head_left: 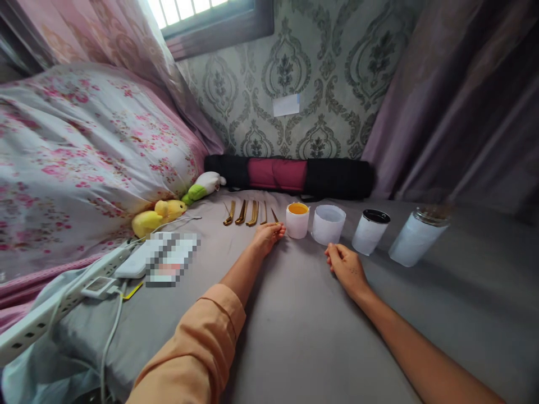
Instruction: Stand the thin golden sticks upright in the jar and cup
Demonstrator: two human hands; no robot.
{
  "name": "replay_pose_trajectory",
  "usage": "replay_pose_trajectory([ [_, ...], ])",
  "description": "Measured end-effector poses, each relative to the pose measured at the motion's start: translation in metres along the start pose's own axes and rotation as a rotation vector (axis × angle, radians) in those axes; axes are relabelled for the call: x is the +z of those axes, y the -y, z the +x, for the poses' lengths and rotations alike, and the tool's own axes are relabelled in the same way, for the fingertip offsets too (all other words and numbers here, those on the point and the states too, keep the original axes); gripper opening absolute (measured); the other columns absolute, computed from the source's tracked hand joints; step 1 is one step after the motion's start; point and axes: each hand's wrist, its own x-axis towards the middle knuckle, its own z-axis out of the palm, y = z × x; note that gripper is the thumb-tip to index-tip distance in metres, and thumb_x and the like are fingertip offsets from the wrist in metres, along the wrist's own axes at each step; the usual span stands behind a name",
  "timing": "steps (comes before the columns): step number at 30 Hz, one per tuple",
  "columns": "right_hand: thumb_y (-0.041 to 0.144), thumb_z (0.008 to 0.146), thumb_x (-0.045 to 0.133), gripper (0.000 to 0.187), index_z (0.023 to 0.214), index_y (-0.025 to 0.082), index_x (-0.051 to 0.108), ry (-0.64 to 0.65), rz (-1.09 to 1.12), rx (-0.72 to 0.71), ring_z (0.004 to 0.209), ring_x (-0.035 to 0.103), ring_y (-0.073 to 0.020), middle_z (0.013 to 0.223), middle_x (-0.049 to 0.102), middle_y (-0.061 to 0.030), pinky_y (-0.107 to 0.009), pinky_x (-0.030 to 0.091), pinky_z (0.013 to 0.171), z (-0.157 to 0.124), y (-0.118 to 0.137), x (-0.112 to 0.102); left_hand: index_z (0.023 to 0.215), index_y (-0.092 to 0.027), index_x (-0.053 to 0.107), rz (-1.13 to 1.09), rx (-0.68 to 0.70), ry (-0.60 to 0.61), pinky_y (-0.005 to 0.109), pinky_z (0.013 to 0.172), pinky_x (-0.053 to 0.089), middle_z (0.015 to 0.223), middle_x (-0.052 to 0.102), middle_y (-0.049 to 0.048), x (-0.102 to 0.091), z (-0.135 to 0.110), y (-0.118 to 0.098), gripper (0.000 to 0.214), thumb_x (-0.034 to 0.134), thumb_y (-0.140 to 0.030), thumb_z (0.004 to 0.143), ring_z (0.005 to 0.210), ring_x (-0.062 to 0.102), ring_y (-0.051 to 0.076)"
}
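My left hand [269, 238] rests on the grey sheet, its fingers pinched at the near end of a slender golden utensil [275, 215] that lies at a slant. Left of it is a row of golden utensils [252, 214] in small groups, too small to name. My right hand [347, 268] is closed, with nothing visible in it, just in front of a wide white paper-wrapped container [329, 225]. Beside that stands a white-wrapped cup with a yellow-orange inside [297, 220]. To the right are a white-wrapped can with a dark inside [371, 232] and a white-wrapped jar [416, 238].
A black and maroon roll [278, 175] lies along the wall. On the left are yellow [155, 217] and green-white [205, 186] plush toys, a power strip [67, 297] with cables, a white charger [100, 286], and a blurred-out object [172, 259]. Floral bedding rises behind them.
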Motion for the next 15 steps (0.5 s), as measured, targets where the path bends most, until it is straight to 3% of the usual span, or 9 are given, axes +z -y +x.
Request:
replay_pose_trajectory([
  [15, 0.053, 0.078, 0.038, 0.042, 0.069, 0.015, 0.054, 0.014, 0.055, 0.022, 0.040, 0.043, -0.0089, 0.054, 0.049, 0.0001, -0.020, 0.032, 0.038, -0.002, 0.003, -0.001, 0.078, -0.006, 0.060, 0.070, 0.181, -0.005, 0.017, 0.044, 0.042, 0.065, 0.061, 0.0061, 0.004, -0.030, 0.025, 0.012, 0.060, -0.015, 0.070, 0.048, 0.052, 0.006],
])
